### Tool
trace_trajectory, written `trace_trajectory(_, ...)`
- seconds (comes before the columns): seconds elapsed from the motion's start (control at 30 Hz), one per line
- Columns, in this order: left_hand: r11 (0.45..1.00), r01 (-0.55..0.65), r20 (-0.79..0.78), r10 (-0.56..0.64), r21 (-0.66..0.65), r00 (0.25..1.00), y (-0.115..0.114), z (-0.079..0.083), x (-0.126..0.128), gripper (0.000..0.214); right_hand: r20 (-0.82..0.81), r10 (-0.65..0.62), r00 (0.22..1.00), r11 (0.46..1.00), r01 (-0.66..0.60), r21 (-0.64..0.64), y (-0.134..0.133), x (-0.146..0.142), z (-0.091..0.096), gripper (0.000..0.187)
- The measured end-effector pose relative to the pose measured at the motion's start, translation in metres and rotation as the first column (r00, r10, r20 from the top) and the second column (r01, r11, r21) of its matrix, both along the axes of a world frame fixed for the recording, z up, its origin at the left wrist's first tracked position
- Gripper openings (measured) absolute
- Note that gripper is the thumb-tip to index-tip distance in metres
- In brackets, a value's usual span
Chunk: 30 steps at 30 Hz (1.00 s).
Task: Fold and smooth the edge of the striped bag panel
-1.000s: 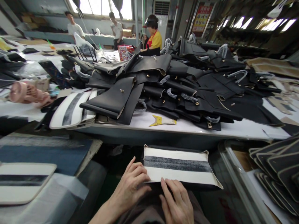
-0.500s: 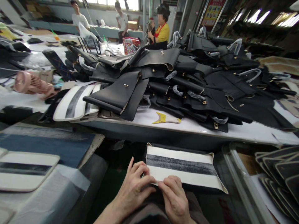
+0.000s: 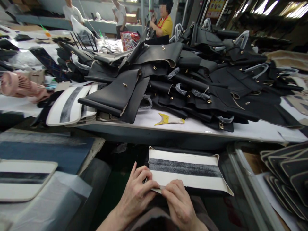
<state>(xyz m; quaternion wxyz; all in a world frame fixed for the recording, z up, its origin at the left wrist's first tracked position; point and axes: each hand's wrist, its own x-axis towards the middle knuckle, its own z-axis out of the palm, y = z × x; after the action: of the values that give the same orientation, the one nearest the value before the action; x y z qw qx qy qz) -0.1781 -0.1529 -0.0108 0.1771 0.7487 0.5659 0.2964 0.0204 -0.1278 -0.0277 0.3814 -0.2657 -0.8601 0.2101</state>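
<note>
A white rectangular bag piece [image 3: 183, 180] with a broad dark grey stripe lies in front of me, its corners folded up and black material showing beneath its edges. My left hand [image 3: 139, 189] pinches its near left edge between thumb and index finger, the other fingers loosely curled. Close beside it, my right hand [image 3: 179, 200] also grips this near edge, fingertips pressed together. Between the two hands shows a short strip of the pale edge [image 3: 157, 190]. The fingers hide the rest of that part.
Black leather bag parts [image 3: 158, 54] with gold clasps are heaped on the white table [image 3: 144, 120]. A yellow-and-white tool [image 3: 168, 119] lies at its front edge. White striped panels [image 3: 22, 175] lie left; dark panels [image 3: 286, 173] stack right. Several people stand behind, one in yellow [image 3: 166, 27].
The view has tipped down and turned slightly, so the background sits higher and further left. Both hands keep their pinch on the near edge, with a little more of it showing between them.
</note>
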Motion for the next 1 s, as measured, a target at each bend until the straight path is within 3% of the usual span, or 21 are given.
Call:
trace_trajectory(0.17, 1.000, 0.016, 0.007, -0.016, 0.021, 1.000, 0.003, -0.001, 0.001, 0.009, -0.021, -0.094, 0.995, 0.986, 0.090, -0.141, 0.010, -0.010, 0.017, 0.024)
trace_trajectory(0.27, 0.997, 0.006, 0.054, -0.010, 0.080, 0.998, 0.005, -0.006, 0.004, 0.009, -0.012, -0.172, 0.985, 0.973, 0.168, -0.156, 0.010, -0.013, 0.018, 0.022)
trace_trajectory(0.43, 0.988, -0.024, 0.136, 0.003, 0.149, 0.991, 0.006, -0.015, 0.009, 0.008, -0.021, -0.201, 0.979, 0.980, 0.201, -0.007, -0.009, 0.000, 0.007, 0.040)
trace_trajectory(0.57, 0.984, -0.033, 0.111, 0.014, 0.175, 0.994, 0.005, -0.016, 0.010, 0.009, -0.017, -0.330, 0.944, 0.942, 0.330, 0.066, -0.026, 0.020, 0.003, 0.055)
trace_trajectory(0.73, 0.974, -0.053, 0.087, 0.034, 0.219, 0.996, 0.005, -0.017, 0.013, 0.006, 0.109, -0.303, 0.947, 0.951, 0.295, 0.089, -0.036, 0.033, -0.002, 0.053)
trace_trajectory(1.0, 0.938, -0.127, 0.104, 0.098, 0.324, 0.990, 0.009, -0.022, 0.023, 0.008, 0.302, -0.329, 0.895, 0.944, 0.303, 0.131, -0.037, 0.022, -0.005, 0.054)
